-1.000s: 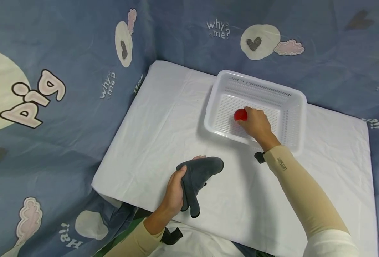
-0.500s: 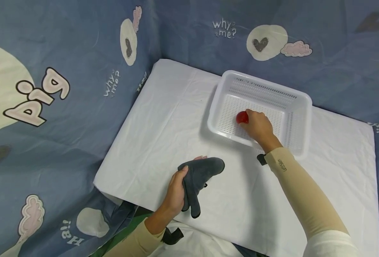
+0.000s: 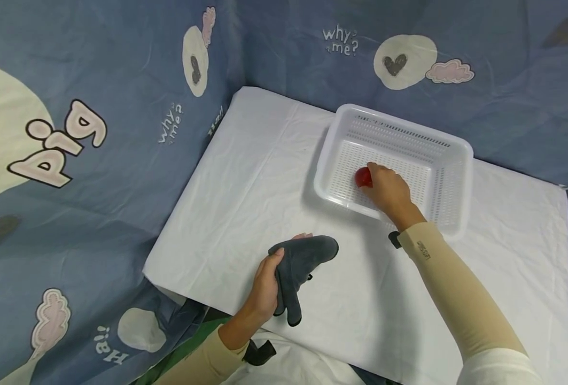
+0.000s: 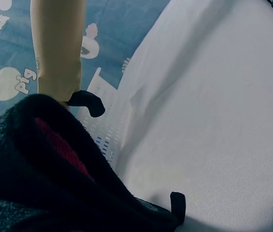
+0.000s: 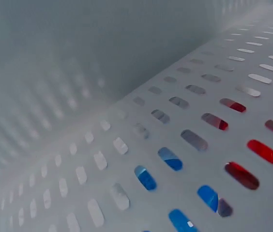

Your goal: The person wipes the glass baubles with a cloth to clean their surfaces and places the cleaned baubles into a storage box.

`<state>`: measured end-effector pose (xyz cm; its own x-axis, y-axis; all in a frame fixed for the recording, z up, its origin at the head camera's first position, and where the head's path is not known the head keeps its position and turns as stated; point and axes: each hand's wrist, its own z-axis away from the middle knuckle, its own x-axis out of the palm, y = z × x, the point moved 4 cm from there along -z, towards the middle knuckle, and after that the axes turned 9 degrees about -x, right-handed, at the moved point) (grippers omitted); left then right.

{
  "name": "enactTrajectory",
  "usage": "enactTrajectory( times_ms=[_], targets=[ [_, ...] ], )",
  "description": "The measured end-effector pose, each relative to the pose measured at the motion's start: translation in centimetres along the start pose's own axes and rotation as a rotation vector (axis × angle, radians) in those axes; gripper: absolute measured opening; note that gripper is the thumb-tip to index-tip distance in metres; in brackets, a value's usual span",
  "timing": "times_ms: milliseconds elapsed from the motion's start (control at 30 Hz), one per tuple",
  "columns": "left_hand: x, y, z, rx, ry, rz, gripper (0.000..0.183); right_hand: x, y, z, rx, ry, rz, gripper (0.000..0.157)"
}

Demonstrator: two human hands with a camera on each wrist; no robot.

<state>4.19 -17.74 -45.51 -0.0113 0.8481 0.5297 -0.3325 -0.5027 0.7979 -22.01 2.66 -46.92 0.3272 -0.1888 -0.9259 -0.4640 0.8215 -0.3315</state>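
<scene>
My left hand (image 3: 266, 280) holds a dark grey soft cloth thing (image 3: 300, 262) above the table, thumb on its near side and fingers mostly hidden behind it. It has rounded, black-edged ends like a glove. In the left wrist view the dark cloth (image 4: 35, 169) shows a gap with red inside and a small black tab. Over at the basket (image 3: 329, 155), my right hand (image 3: 387, 187) reaches in and grips a smooth red round thing (image 3: 363, 177) low inside. Through the basket's slots, the right wrist view shows red (image 5: 263, 151) and blue (image 5: 170, 158) patches; the hand is hidden there.
The white plastic basket, slotted on its walls and floor, stands on the white-covered table (image 3: 245, 176) near its back edge. Blue printed cloth (image 3: 284, 64) hangs behind and to the left. Black straps (image 3: 259, 353) hang at both wrists.
The head view has shifted slightly, so the table and basket sit further right. The red round thing appears a little lower within the basket. Both hands keep their holds.
</scene>
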Motion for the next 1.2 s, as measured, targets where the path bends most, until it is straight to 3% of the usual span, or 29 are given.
enactTrajectory(
  times_ms=[767, 1000, 1200],
  targets=[
    [0.00, 0.23, 0.53, -0.016, 0.041, -0.016, 0.058, -0.12, -0.76, 0.08, -0.028, -0.004, 0.069, 0.054],
    [0.02, 0.16, 0.61, -0.039, 0.023, -0.005, 0.058, -0.19, -0.78, 0.05, -0.033, -0.011, 0.075, 0.055],
    [0.14, 0.27, 0.59, -0.015, 0.044, 0.000, 0.056, -0.10, -0.68, -0.06, -0.039, -0.007, 0.074, 0.056]
  ],
)
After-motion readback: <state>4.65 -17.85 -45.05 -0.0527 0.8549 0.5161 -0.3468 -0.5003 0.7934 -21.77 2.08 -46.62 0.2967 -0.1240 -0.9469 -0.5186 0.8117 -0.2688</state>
